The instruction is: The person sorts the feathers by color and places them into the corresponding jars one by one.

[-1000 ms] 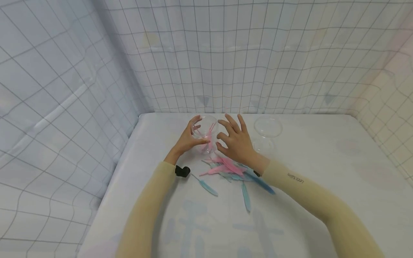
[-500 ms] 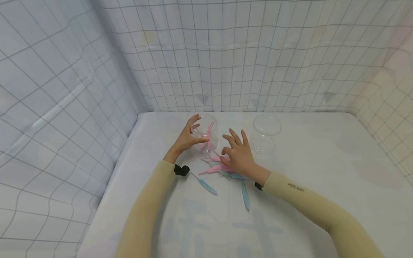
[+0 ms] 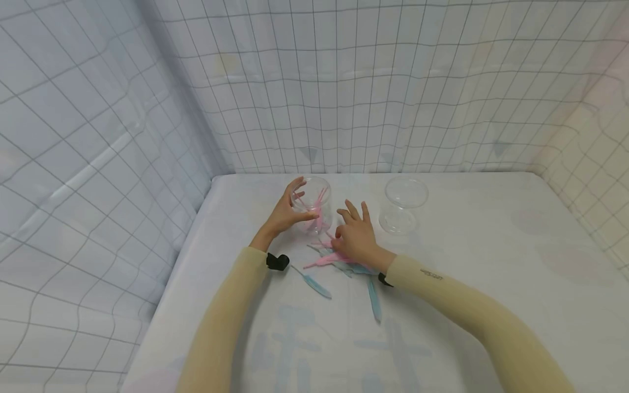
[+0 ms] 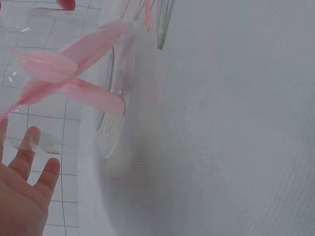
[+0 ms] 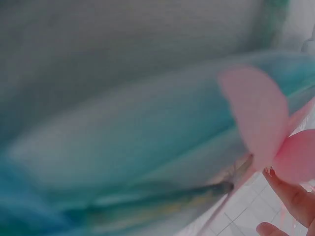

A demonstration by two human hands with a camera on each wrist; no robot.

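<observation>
My left hand (image 3: 287,212) grips a clear jar (image 3: 327,210) from its left side, thumb across the front and fingers behind. Several pink feathers (image 4: 91,46) stand crossed inside it, quills up. My right hand (image 3: 356,238) is low over a loose pile just in front of the jar, where pink feathers (image 3: 325,261) and blue feathers (image 3: 361,269) overlap. Thumb and index finger come together at a pink feather (image 5: 258,110), the other fingers raised; the thumb is hidden in the right wrist view. Part of the pile lies beneath that hand.
A second clear jar (image 3: 398,221) stands upright to the right, behind the right hand. Single light-blue feathers lie apart on the white tabletop (image 3: 467,305): one left feather (image 3: 316,286) and one front feather (image 3: 374,300). Grid-patterned curtains (image 3: 344,109) enclose the back and sides.
My right hand has come down from beside the jar to the feather pile, its thumb and index finger closing together there. The left hand keeps its hold on the jar.
</observation>
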